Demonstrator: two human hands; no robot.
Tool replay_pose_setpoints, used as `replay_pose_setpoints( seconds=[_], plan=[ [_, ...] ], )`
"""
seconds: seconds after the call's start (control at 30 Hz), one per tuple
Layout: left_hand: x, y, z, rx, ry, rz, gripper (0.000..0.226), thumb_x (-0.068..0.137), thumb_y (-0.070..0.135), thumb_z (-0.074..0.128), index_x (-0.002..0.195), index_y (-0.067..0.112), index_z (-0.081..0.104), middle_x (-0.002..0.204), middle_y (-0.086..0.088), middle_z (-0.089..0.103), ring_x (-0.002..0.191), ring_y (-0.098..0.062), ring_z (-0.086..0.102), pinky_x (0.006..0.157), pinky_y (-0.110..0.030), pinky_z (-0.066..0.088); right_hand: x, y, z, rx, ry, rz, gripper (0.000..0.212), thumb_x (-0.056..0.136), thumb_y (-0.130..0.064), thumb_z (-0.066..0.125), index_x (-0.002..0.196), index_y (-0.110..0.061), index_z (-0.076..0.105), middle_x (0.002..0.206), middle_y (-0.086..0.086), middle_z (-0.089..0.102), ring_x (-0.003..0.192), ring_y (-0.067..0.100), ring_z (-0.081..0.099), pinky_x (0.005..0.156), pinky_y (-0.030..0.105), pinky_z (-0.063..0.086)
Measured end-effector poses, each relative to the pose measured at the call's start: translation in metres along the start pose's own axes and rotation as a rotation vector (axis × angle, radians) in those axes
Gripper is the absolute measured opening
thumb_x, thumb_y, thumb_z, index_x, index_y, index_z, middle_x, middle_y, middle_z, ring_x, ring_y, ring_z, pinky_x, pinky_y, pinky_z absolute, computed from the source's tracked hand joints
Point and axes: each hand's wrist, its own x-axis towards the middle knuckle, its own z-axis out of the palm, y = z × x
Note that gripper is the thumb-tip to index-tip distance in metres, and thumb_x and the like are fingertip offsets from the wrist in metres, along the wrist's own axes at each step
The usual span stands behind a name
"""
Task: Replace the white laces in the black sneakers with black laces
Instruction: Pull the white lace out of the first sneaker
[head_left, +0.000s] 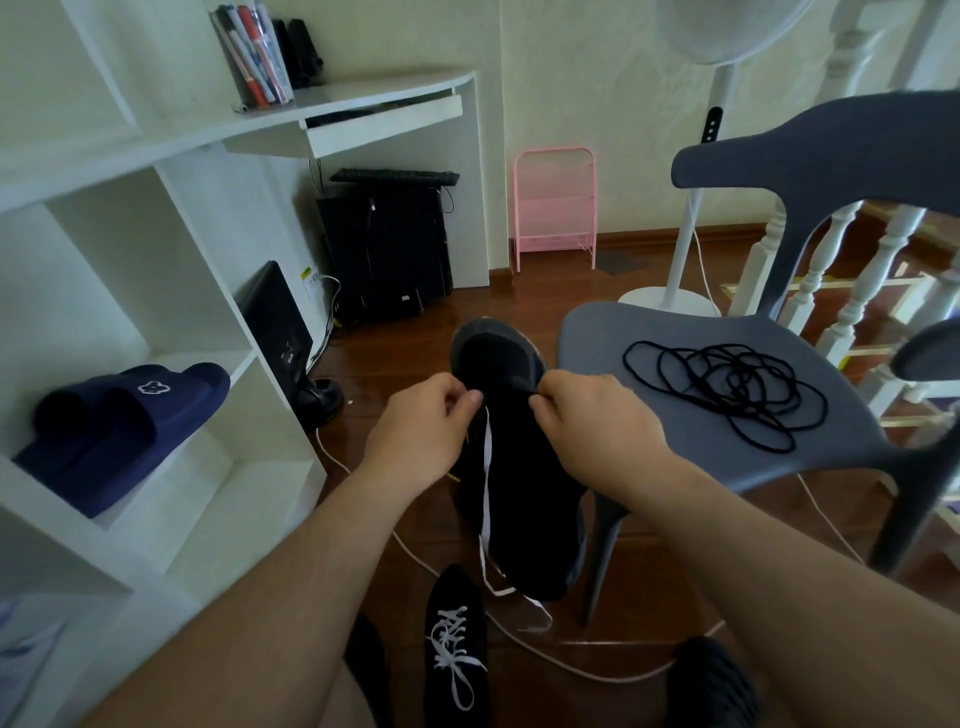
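Unlacing now: left hand (415, 426) and right hand (587, 415) pinch the white lace (487, 467) on the centre-frame sneaker (514, 467); next, fetch black laces (727, 389), right.

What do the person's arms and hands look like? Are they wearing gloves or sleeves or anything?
No gloves and no sleeves in view. Both forearms are bare all the way to the bottom of the picture. The left hand and right hand are bare too, with no rings, watch or bracelets showing. No markings can be seen on them.
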Motion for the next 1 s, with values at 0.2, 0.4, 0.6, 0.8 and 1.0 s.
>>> replay_pose_setpoints(
  seconds=[0.2, 0.4, 0.6, 0.8, 1.0],
  plan=[
    [-0.002, -0.002, -0.005, -0.037, -0.103, 0.005, 0.029, 0.108, 0.050, 0.049, 0.086, 0.034, 0.058, 0.066, 0.007, 0.058, 0.054, -0.008, 0.052, 0.054, -0.035, 0.042, 0.008, 0.020, -0.005, -0.039, -0.009, 0.080, 0.029, 0.107, -0.044, 0.042, 0.094, -0.027, 0.061, 0.084, 0.001, 0.059, 0.073, 0.028, 0.056, 0.058, 0.038, 0.046],
    [0.004, -0.031, -0.034, 0.478, -0.384, -0.281, 0.037, 0.109, 0.042, 0.053, 0.086, 0.013, 0.058, 0.082, -0.005, 0.057, 0.075, -0.024, 0.058, 0.069, -0.037, 0.044, 0.016, 0.045, -0.014, -0.011, 0.005, 0.119, 0.027, 0.107, -0.041, 0.047, 0.084, -0.030, 0.055, 0.086, 0.001, 0.062, 0.082, 0.029, 0.060, 0.066, 0.041, 0.050],
    [0.002, -0.014, -0.017, -0.205, -0.040, -0.104, 0.012, 0.103, 0.033, 0.057, 0.094, 0.037, 0.050, 0.085, 0.009, 0.067, 0.064, -0.011, 0.058, 0.058, -0.041, 0.049, 0.004, 0.018, -0.006, 0.006, -0.031, 0.038, 0.028, 0.108, -0.043, 0.044, 0.095, -0.025, 0.061, 0.086, 0.002, 0.064, 0.078, 0.029, 0.061, 0.067, 0.045, 0.057],
    [-0.001, -0.005, -0.006, -0.124, -0.063, 0.066, 0.016, 0.106, 0.056, 0.050, 0.096, 0.043, 0.054, 0.069, 0.005, 0.058, 0.056, -0.003, 0.052, 0.054, -0.033, 0.040, 0.002, 0.004, -0.008, 0.041, 0.011, 0.015, 0.029, 0.109, -0.041, 0.043, 0.091, -0.023, 0.058, 0.083, 0.004, 0.062, 0.076, 0.031, 0.060, 0.065, 0.044, 0.056],
    [0.001, 0.000, -0.003, 0.002, -0.098, 0.069, 0.022, 0.109, 0.049, 0.048, 0.091, 0.038, 0.056, 0.071, 0.005, 0.061, 0.060, -0.013, 0.056, 0.057, -0.039, 0.043, 0.003, 0.007, -0.007, -0.012, 0.006, 0.007, 0.029, 0.109, -0.043, 0.042, 0.093, -0.024, 0.059, 0.084, 0.003, 0.062, 0.075, 0.031, 0.059, 0.059, 0.040, 0.050]
  ],
)
